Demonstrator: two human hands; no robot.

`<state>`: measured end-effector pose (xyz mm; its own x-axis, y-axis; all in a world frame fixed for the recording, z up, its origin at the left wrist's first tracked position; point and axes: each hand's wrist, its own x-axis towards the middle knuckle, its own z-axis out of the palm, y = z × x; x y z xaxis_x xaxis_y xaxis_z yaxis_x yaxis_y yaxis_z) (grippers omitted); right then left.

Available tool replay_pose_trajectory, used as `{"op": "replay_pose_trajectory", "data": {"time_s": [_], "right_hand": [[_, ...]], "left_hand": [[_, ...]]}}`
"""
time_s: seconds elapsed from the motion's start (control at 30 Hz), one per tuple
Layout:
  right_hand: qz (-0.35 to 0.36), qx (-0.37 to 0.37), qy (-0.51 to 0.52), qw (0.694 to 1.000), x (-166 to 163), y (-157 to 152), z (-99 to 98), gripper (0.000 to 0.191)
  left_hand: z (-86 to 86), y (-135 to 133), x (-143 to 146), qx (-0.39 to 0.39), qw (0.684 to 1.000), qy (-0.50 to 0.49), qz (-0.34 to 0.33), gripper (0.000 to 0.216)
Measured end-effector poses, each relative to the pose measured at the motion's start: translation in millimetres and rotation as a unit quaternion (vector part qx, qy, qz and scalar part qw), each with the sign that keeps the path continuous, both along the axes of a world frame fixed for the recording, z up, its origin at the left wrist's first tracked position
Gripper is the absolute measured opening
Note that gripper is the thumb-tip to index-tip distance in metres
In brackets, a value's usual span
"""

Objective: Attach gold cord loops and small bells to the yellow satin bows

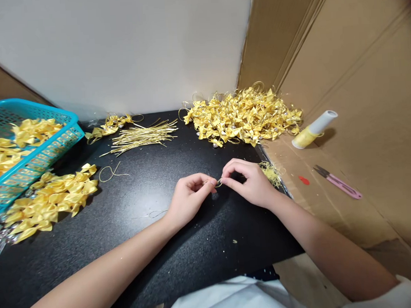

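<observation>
Both hands meet over the middle of the black table point(145, 249), fingertips almost touching. A thin gold cord point(219, 182) runs between them, mostly hidden by the fingers. My left hand point(193, 196) pinches it between thumb and forefinger. From the other side my right hand point(245, 179) grips the cord in the same way. To the left of my left hand lie a loose loop of gold cord point(110, 172) and a fine needle-like wire with a loop point(153, 215). A tangle of yellow thread point(271, 173) sits just behind my right wrist.
A turquoise basket point(54, 155) of yellow bows stands at left, with more bows point(56, 198) before it. Gold cord lengths point(142, 136) lie at the back beside a heap of finished bows point(241, 117). On cardboard at right are a thread spool point(312, 131) and pink thread snips point(341, 183).
</observation>
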<state>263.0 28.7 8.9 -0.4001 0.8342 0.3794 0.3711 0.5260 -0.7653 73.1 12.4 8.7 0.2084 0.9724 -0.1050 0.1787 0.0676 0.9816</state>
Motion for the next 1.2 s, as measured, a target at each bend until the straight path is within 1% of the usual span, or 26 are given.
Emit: {"op": "replay_pose_trajectory", "data": {"time_s": [0.1, 0.2, 0.27, 0.33, 0.4, 0.47, 0.53, 0.6, 0.67, 0.73, 0.8, 0.83, 0.9, 0.97, 1.03, 1.07, 1.1, 1.17, 1.2], "right_hand": [[-0.009, 0.04, -0.01, 0.999, -1.1, -1.1, -1.7, 0.015], [-0.013, 0.063, -0.018, 0.998, -2.5, -3.1, -2.4, 0.015], [-0.012, 0.069, -0.018, 0.997, -4.0, -4.6, -2.5, 0.014], [-0.014, 0.056, -0.005, 0.998, -5.8, -5.9, -2.9, 0.014], [-0.026, 0.008, 0.032, 0.999, -7.1, -6.3, -3.3, 0.013], [-0.03, -0.082, 0.09, 0.992, -7.0, -5.3, -2.9, 0.011], [-0.004, -0.194, 0.14, 0.971, -4.2, -2.7, -0.7, 0.016], [0.035, -0.282, 0.168, 0.944, 1.0, 0.9, 3.1, 0.024], [0.059, -0.326, 0.176, 0.927, 7.3, 4.7, 7.0, 0.027], [0.057, -0.334, 0.169, 0.926, 12.7, 7.9, 8.9, 0.026], [0.032, -0.313, 0.16, 0.936, 15.6, 9.9, 8.0, 0.023], [0.012, -0.287, 0.156, 0.945, 15.9, 10.3, 6.6, 0.021], [-0.032, -0.21, 0.141, 0.967, 15.0, 9.8, 3.3, 0.016], [-0.068, -0.12, 0.098, 0.986, 13.1, 7.7, 1.0, 0.011], [-0.09, -0.046, 0.046, 0.994, 11.5, 4.4, 1.0, 0.007], [-0.093, -0.02, 0.027, 0.995, 10.8, 2.6, 1.8, 0.006], [-0.091, -0.002, 0.014, 0.996, 10.1, 0.7, 3.0, 0.005], [-0.078, 0.017, 0.011, 0.997, 8.6, -2.7, 5.5, 0.004], [-0.068, 0.02, 0.015, 0.997, 7.5, -4.1, 6.3, 0.004]], "left_hand": [[2.2, 0.6, 0.4, -0.014, 0.999, 0.0, -0.033, 0.028], [2.1, 0.9, -0.5, -0.012, 0.997, 0.011, -0.069, 0.03], [1.3, 1.3, -1.2, -0.012, 0.997, 0.004, -0.079, 0.032], [0.4, 1.9, -1.9, -0.025, 0.997, -0.019, -0.075, 0.034], [-0.2, 2.5, -2.6, -0.052, 0.996, -0.047, -0.063, 0.034], [-0.5, 2.7, -3.2, -0.069, 0.994, -0.054, -0.06, 0.031], [-0.2, 2.4, -3.8, -0.067, 0.995, -0.034, -0.063, 0.029], [0.9, 2.0, -4.5, -0.046, 0.997, -0.004, -0.067, 0.031], [2.6, 2.1, -5.9, -0.021, 0.998, 0.019, -0.062, 0.035], [4.7, 3.1, -8.3, 0.004, 0.998, 0.042, -0.05, 0.037], [6.3, 5.4, -11.6, 0.031, 0.995, 0.078, -0.047, 0.037], [6.7, 6.8, -13.4, 0.051, 0.991, 0.107, -0.056, 0.036], [7.0, 10.1, -16.8, 0.102, 0.974, 0.177, -0.098, 0.034], [7.2, 12.8, -19.4, 0.152, 0.946, 0.244, -0.148, 0.031], [8.4, 14.5, -21.0, 0.191, 0.923, 0.288, -0.167, 0.023], [9.5, 14.8, -21.3, 0.211, 0.916, 0.3, -0.162, 0.019], [10.7, 14.9, -21.1, 0.232, 0.912, 0.302, -0.155, 0.022], [12.8, 14.2, -18.8, 0.259, 0.911, 0.278, -0.161, 0.038], [13.2, 13.5, -16.6, 0.257, 0.915, 0.255, -0.176, 0.04]]}}
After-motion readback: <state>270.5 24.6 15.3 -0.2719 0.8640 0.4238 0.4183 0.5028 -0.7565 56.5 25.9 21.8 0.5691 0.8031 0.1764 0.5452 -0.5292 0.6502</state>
